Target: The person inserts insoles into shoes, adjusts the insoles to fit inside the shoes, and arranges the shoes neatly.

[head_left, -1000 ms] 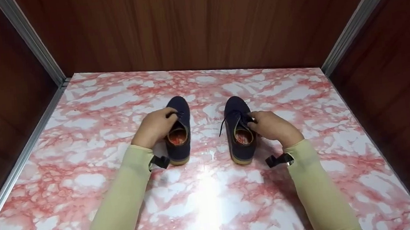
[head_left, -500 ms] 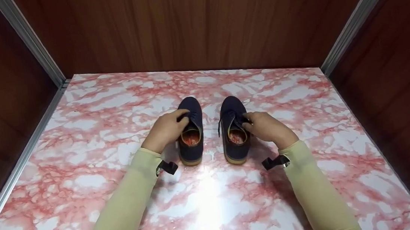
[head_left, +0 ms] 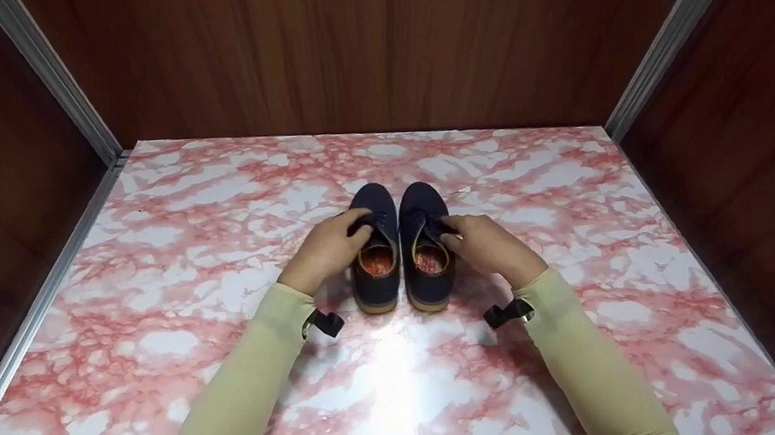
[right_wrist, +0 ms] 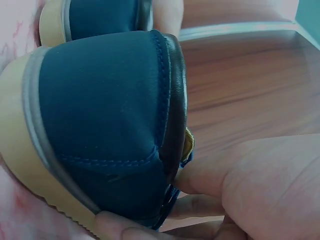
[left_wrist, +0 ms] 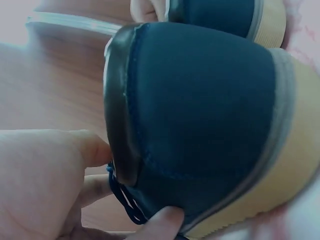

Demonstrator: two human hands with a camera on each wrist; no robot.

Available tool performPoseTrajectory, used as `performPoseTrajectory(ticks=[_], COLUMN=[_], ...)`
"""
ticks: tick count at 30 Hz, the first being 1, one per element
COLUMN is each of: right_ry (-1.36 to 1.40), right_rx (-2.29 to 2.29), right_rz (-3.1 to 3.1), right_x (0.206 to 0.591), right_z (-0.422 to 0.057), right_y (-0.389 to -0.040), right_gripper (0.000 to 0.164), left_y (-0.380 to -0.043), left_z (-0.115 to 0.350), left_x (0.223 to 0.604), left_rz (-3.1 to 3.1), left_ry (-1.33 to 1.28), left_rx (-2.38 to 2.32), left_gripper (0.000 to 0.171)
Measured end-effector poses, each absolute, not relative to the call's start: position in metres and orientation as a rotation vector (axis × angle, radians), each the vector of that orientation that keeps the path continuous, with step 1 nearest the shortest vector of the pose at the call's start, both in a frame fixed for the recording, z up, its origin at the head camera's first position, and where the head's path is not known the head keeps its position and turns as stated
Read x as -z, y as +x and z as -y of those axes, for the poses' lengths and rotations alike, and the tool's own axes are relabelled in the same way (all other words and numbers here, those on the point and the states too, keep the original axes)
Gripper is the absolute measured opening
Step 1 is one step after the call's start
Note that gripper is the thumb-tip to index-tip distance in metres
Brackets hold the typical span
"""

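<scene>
Two dark blue lace-up shoes with tan soles stand side by side on the marbled surface, toes pointing away from me. In the head view, my left hand (head_left: 328, 247) grips the left shoe (head_left: 378, 293) by its outer side near the laces. My right hand (head_left: 488, 245) pinches the right shoe (head_left: 429, 290) at the matching spot on its outer side. The inner sides of the shoes touch or nearly touch. Both wrist views show the heels close up, with the tan sole edge (left_wrist: 295, 135) on the left shoe and the dark collar (right_wrist: 175, 100) on the right one. Some fingertips are hidden behind the uppers.
The red-and-white marbled surface (head_left: 179, 340) spreads around the shoes. A brown wood-grain panel (head_left: 356, 43) closes off the back, and more panels with grey metal edging (head_left: 682, 33) stand at left and right. A bright reflection lies in front of the shoes.
The left shoe has slid right with my left hand, and the right shoe has slid left with my right hand. The wide gap between them has closed to almost nothing.
</scene>
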State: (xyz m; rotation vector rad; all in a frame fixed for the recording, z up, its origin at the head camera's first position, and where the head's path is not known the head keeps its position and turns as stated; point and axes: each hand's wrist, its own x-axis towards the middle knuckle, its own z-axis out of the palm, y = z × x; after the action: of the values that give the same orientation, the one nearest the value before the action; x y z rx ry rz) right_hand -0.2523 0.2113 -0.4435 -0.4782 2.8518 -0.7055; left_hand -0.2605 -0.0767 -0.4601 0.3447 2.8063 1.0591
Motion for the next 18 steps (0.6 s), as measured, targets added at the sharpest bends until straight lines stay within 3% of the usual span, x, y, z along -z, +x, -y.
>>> performPoseTrajectory(ticks=[18], right_ry=[-0.483], right_rx=[0.662], right_rz=[-2.876], right_x=[0.446], right_z=[-0.204], right_y=[-0.253], right_gripper=[0.05], left_y=[-0.251], left_z=[0.061], left_x=[0.462], left_rz=[-2.821], left_ry=[0.341], left_rx=[-1.018], left_gripper=[0.061])
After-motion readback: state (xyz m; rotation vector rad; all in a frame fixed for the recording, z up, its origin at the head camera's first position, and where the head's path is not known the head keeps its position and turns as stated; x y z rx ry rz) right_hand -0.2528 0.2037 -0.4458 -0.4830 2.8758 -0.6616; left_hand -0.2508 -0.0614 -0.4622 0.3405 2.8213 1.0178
